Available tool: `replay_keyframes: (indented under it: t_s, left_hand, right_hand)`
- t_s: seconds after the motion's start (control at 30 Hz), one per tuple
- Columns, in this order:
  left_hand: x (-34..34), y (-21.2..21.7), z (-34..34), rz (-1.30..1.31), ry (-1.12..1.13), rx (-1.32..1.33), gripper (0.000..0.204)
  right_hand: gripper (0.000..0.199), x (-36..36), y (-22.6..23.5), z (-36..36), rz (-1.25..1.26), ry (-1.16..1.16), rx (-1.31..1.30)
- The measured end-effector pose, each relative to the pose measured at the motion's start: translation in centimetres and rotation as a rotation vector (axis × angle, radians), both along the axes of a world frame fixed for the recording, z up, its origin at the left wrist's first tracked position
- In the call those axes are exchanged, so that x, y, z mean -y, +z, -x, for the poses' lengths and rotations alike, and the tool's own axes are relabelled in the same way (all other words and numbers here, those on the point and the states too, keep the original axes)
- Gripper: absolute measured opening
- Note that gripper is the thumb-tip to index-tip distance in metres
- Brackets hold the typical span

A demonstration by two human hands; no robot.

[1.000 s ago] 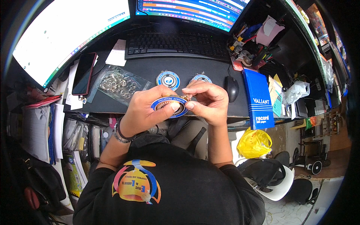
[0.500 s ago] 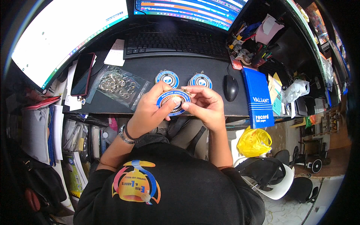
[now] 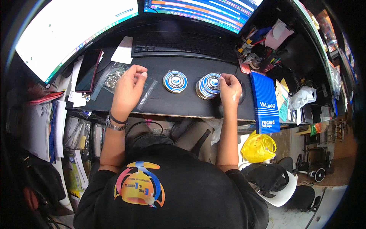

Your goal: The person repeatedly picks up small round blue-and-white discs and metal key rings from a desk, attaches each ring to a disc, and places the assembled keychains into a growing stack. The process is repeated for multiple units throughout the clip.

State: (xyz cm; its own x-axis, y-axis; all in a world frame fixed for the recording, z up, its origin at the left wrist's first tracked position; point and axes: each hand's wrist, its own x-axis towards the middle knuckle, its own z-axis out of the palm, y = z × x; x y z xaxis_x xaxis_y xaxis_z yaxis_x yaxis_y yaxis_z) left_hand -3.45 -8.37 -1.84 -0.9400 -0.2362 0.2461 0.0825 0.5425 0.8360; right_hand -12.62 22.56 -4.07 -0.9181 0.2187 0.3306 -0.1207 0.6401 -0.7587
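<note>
Head view: the right hand (image 3: 230,93) has thumb and fingers brought together at the right edge of the upper medallion (image 3: 212,83), a round blue-and-white piece, pinching its rim. It lies over the lower medallions (image 3: 201,91), set off to the right, so part of their faces is covered; their exact count cannot be told.

Left hand (image 3: 129,91): fingers curled, thumb close to the index finger; whether anything small is between the tips cannot be told. It hangs over the clear bag (image 3: 149,91) of metal rings (image 3: 113,79), hiding part of both. Between the hands, apart from each, sits a second medallion pile (image 3: 175,81) on the black desk (image 3: 183,104).

Obstructions: the mouse (image 3: 243,92) is partly masked by the right hand, just beside it. The blue record book (image 3: 265,101) stands farther right, its near end jutting past the desk's front edge. The keyboard (image 3: 187,44) bounds the far side, below two lit screens (image 3: 80,30). The phone (image 3: 87,72) and white paper (image 3: 122,50) lie left; pens and clutter (image 3: 263,55) crowd the far right corner. Below, right: a yellow plastic bag (image 3: 259,147) near a white chair (image 3: 286,192).
</note>
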Motion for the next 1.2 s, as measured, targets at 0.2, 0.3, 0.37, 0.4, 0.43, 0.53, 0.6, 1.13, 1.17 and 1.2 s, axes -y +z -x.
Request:
replay_keyframes:
  t_s: [0.2,0.3,0.37,0.4,0.43,0.53,0.6,1.13,1.17,1.2]
  left_hand:
    - [3.5,-2.0,-0.1,0.407,0.094,-0.01,0.02]
    - [4.0,-2.5,0.2,0.399,0.098,0.02,0.022]
    - [4.1,-2.5,0.4,0.403,0.096,0.022,0.023]
    - [4.2,-2.5,0.6,0.413,0.098,0.022,0.024]
    - [4.2,-2.4,0.6,0.422,0.106,0.033,0.025]
    - [4.4,-2.4,0.4,0.386,0.117,0.025,0.027]
    - [4.7,-2.4,0.4,0.389,0.104,0.043,0.027]
    - [3.9,-2.3,1.0,0.369,0.082,-0.006,0.025]
    - [3.6,-2.3,1.1,0.345,0.072,-0.029,0.024]
    - [3.1,-2.3,1.3,0.32,0.064,-0.049,0.023]
  right_hand:
    - [0.021,3.8,0.3,-1.5,-0.425,0.005,-0.377]
    - [0.013,9.1,-0.2,-3.3,-0.134,0.547,-0.449]
    - [0.011,12.6,-1.0,-5.0,-0.209,0.762,-0.275]
    - [0.012,13.8,-1.3,-5.5,-0.268,0.804,-0.3]
    - [0.013,15.0,-1.5,-5.8,-0.385,0.802,-0.333]
    - [0.024,17.1,-1.9,-6.0,-0.468,0.796,-0.25]
    - [0.031,17.8,-1.8,-5.9,-0.441,0.756,-0.248]
    - [0.016,17.4,-3.9,-4.5,-0.257,0.848,-0.309]
    - [0.015,17.3,-4.0,-4.6,-0.207,0.835,-0.357]
    - [0.015,17.1,-4.0,-4.7,-0.174,0.821,-0.367]
